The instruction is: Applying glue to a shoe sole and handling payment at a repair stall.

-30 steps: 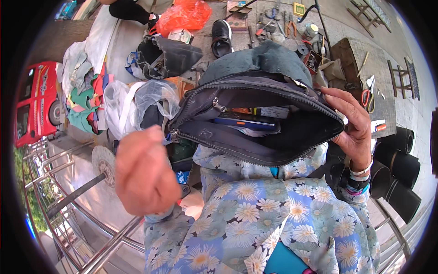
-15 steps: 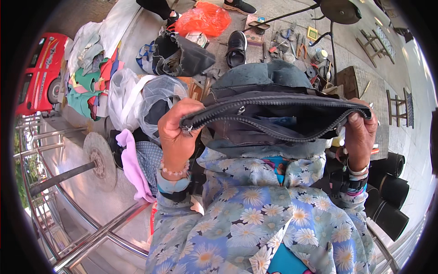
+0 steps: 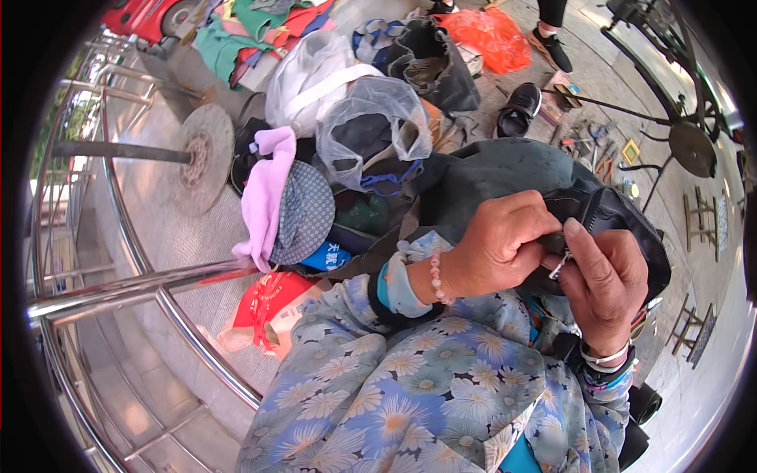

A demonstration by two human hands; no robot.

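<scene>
Both forearms reach in from the lower edge and meet at the bag (image 3: 650, 252), right of centre, in front of the person's flowered smock (image 3: 410, 394). The left hand (image 3: 512, 240) comes across from the left with the forearm slanting up to the right, back of the hand upward, a pink bead bracelet (image 3: 437, 276) at the wrist. Its fingers are curled well in, nearly a fist, holding the bag by its near edge; the fingertips are hidden. The right hand (image 3: 607, 280) rises from the lower right, wrist upright, fingers bent and leaning left, one long digit pointing up toward the left hand's knuckles. It is mostly closed, with hold of the bag's edge beside the silver zip pull (image 3: 561, 265), which shows between the two hands; whether any finger grips the pull itself, I cannot tell. The bag is black, slumped and creased, its outer side rounded and faintly shiny. Its dark toothed zip (image 3: 593, 206) runs down from the top toward the fingers, and the inside is out of sight. The bag sits against the right end of a dark grey-green cloth (image 3: 497, 177).
</scene>
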